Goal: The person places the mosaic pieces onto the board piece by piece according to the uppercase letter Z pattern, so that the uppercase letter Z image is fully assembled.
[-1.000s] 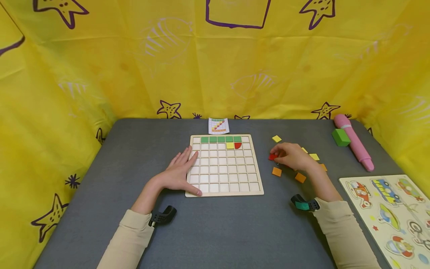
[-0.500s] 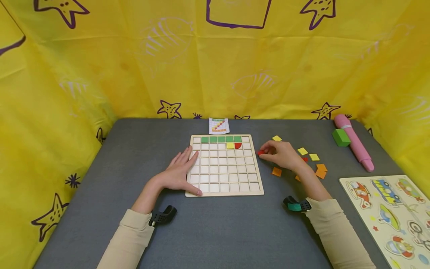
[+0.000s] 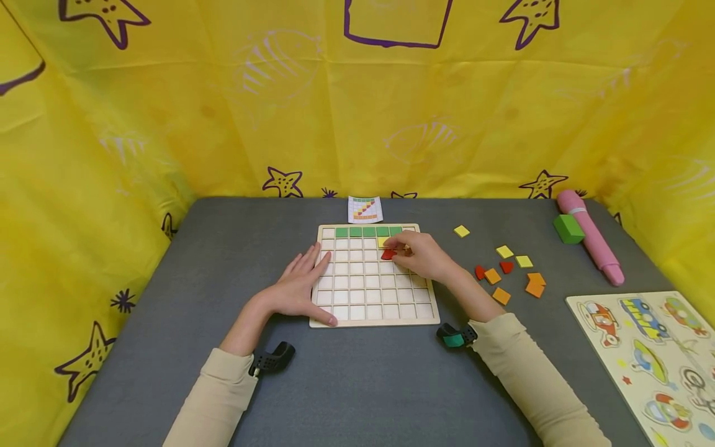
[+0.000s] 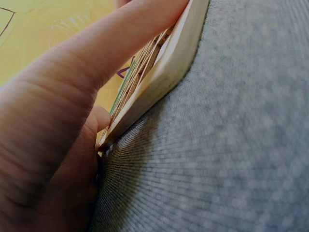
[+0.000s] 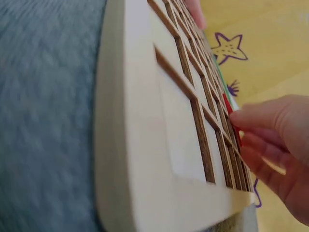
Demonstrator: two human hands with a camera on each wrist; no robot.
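Observation:
A wooden grid board lies on the grey table, with a row of green tiles near its far edge and a yellow tile below them. My left hand rests on the board's left side, fingers spread and thumb over the near left corner. Between thumb and fingertips, my right hand pinches a red tile at a cell just below the yellow one. The right wrist view shows this red tile at the grid, partly covered by fingers. My right hand hides the red quarter-round tile on the board.
Loose yellow tiles, orange tiles and red tiles lie right of the board. A pattern card sits behind it. Farther right are a pink microphone-shaped object, a green block and a picture puzzle board.
My right hand has carried the red tile leftward from the loose pile, past the board's right edge, onto the grid. My left hand stays in place.

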